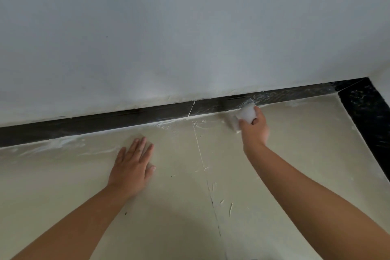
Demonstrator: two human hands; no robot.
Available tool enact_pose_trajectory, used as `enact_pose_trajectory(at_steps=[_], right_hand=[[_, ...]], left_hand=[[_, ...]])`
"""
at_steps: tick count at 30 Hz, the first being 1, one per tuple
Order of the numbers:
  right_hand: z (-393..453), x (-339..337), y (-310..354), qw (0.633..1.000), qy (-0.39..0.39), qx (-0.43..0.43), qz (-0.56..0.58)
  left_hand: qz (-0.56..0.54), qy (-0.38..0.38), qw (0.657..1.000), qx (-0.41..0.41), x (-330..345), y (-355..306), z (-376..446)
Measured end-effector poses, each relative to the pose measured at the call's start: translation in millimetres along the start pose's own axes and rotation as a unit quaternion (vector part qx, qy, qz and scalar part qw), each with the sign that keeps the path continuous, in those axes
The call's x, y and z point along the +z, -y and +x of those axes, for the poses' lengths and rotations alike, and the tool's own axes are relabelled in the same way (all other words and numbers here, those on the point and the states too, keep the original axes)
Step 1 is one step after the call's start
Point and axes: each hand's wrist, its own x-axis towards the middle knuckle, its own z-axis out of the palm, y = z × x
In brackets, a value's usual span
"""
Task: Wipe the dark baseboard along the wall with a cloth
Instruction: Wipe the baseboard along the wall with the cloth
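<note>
Nearest the camera, left hand [132, 168] flat on floor [84, 186], fingers straight, holding nothing. Farther, right hand [254, 127] grips white cloth [245, 115] at baseboard [126, 117] foot. Right stretch looks smeared; left stretch probably still unwiped.

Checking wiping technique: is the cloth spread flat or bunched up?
Bunched: the right hand grips the cloth as a wad against the baseboard.

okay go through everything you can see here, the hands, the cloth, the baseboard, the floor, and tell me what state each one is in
Left hand: flat, fingers straight, resting on the floor.
Right hand: grips the cloth.
White bunched cloth: held at the foot of the baseboard.
Dark glossy baseboard strip: streaked with white near the cloth.
Beige tiled floor: white smears along the baseboard edge and the tile joint.
</note>
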Motion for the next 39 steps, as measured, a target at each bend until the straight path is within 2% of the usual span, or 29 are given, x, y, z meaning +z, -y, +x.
enact_pose_trajectory(at_steps=[4, 10, 18, 20, 26, 29, 32, 36, 39], right_hand=[[19, 0, 5, 0.998, -0.051, 0.005, 0.037], [-3, 42, 21, 0.997, -0.012, 0.031, 0.07], [-73, 98, 23, 0.982, 0.177, -0.013, 0.058], [-67, 95, 24, 0.985, 0.16, 0.007, 0.064], [10, 38, 16, 0.996, 0.001, 0.065, 0.065], [25, 30, 16, 0.992, -0.021, 0.084, 0.087], [3, 51, 20, 0.994, 0.024, 0.084, 0.072], [-51, 92, 30, 0.989, 0.133, 0.046, 0.035], [-84, 113, 33, 0.972, 0.217, 0.029, 0.085]], left_hand=[[0.007, 0.003, 1.0, -0.002, 0, 0, -1], [-0.01, 0.007, 1.0, -0.013, -2, -4, -2], [0.0, 0.001, 1.0, -0.001, 2, 0, 0], [-0.001, 0.004, 1.0, 0.003, 3, 2, 0], [0.001, -0.002, 1.0, 0.01, 3, 3, -1], [0.002, 0.0, 1.0, 0.003, 4, 2, -1], [0.015, 0.0, 1.0, 0.0, 5, 2, -1], [0.009, 0.0, 1.0, -0.001, 4, 1, -1], [0.013, -0.007, 1.0, 0.007, 5, 3, 0]])
